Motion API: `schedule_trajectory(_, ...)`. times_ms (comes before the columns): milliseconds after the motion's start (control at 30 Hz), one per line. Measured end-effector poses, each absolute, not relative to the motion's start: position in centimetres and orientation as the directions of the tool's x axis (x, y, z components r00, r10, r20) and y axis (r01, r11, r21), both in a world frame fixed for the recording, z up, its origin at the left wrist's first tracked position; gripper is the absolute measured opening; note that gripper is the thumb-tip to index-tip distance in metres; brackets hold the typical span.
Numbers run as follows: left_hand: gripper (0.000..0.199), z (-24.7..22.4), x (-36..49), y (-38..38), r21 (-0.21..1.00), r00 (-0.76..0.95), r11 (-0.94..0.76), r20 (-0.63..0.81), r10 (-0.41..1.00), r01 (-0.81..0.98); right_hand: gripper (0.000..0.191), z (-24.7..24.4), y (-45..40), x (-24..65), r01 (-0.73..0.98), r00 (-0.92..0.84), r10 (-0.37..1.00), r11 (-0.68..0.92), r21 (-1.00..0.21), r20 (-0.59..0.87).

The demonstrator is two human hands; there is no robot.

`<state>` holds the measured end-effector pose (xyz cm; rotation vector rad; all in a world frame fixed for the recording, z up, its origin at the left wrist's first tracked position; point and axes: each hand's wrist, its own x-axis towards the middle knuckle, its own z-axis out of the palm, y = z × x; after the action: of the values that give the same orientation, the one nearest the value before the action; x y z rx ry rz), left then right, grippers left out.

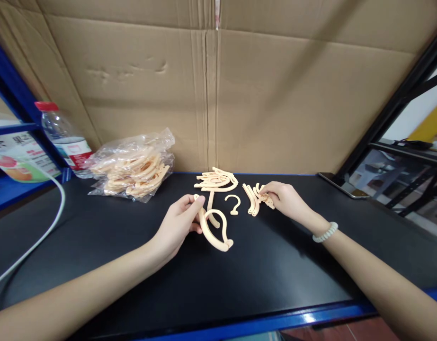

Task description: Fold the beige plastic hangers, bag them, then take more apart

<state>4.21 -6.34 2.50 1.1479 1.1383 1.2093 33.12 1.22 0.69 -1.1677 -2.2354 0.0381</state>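
Note:
My left hand (184,218) pinches a cream plastic hanger arm (211,238), with a curved hook piece attached near its lower right end. Beside it on the black tabletop lies a loose hanger hook (234,203). A straight cream piece (210,202) rests just behind the held part. To the right, my right hand (280,196) has its fingertips closed down on a small pile of cream hanger pieces (266,200); what sits between them is hidden. A pair of curved arms (252,201) lies left of those fingertips. Farther back is a stack of hanger parts (218,181).
A clear plastic bag (133,166) full of cream hanger parts lies at the back left. Behind it stands a red-capped bottle (71,147). A white cable (58,218) curves across the left side. Cardboard (275,94) walls the back, and a metal frame (392,102) stands at right.

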Motion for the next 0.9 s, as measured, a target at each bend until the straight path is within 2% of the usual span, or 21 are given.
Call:
schedule_trajectory(167,0.034,2.4,4.2,-6.4,0.997,0.029,0.002,0.000,1.000,-0.082,0.036,0.7,0.9,32.8,0.733,-0.484,0.733,0.638,-0.237,0.478)
schedule_trajectory(367,0.035,2.4,4.2,-6.3,0.993,0.010,0.002,0.000,1.000,-0.120,0.035,0.9,0.7,32.9,0.743,-0.444,0.721,0.628,-0.231,0.532)
schedule_trajectory(467,0.035,2.5,4.3,-6.4,0.993,0.001,-0.043,0.044,0.999,-0.112,0.028,1.8,-1.2,31.2,0.627,-0.454,0.583,0.746,-0.224,0.673)
schedule_trajectory(533,0.034,2.5,4.5,-6.5,0.992,0.002,-0.076,0.077,0.997,-0.102,0.028,2.4,-3.2,29.5,0.498,-0.530,0.460,0.849,-0.178,0.713)
schedule_trajectory(633,0.032,2.4,4.7,-6.9,0.991,0.029,-0.107,0.110,0.994,-0.084,0.034,2.9,-6.1,27.3,0.338,-0.745,0.327,0.936,-0.093,0.581)
schedule_trajectory(733,0.030,2.5,5.0,-7.3,0.992,0.066,-0.116,0.119,0.991,-0.050,0.033,2.6,-7.4,26.2,0.282,-0.846,0.234,0.959,0.031,0.479)
schedule_trajectory(900,0.028,2.3,4.9,-7.4,0.986,0.147,-0.151,0.139,0.979,0.074,0.015,2.0,-6.9,26.4,0.320,-0.854,0.267,0.946,0.046,0.446)
